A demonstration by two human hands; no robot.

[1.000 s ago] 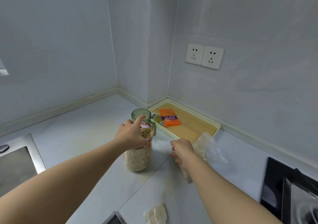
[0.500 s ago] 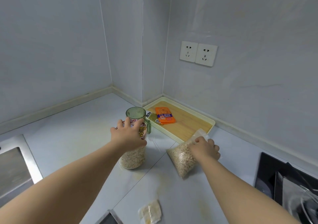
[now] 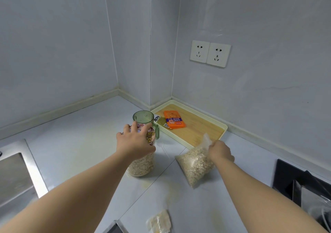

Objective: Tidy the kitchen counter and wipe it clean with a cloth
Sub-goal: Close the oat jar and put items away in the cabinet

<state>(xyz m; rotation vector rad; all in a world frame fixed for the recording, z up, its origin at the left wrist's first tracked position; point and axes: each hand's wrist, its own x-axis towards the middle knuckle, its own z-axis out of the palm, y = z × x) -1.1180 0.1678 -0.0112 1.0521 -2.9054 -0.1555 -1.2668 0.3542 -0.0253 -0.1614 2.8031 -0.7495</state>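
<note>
A clear jar of oats (image 3: 141, 164) with a green lid (image 3: 143, 116) stands upright on the pale counter (image 3: 71, 143). My left hand (image 3: 134, 142) grips its upper body from the near side. To the right a clear plastic bag of oats (image 3: 194, 164) lies on the counter. My right hand (image 3: 221, 151) pinches the bag's upper end, near the front edge of a cream tray (image 3: 224, 128). An orange packet (image 3: 173, 119) and a green packet (image 3: 163, 122) lie in the tray's far end.
A steel sink (image 3: 16, 172) is at the left edge and a black hob (image 3: 293, 182) at the right. A crumpled wrapper (image 3: 159, 222) lies at the near counter edge. Yellowish smears mark the counter. Two wall sockets (image 3: 209, 53) sit above the tray.
My right hand turned the oat bag over and laid it flat on the counter, then shifted its hold to the bag's top. My left hand stayed on the jar.
</note>
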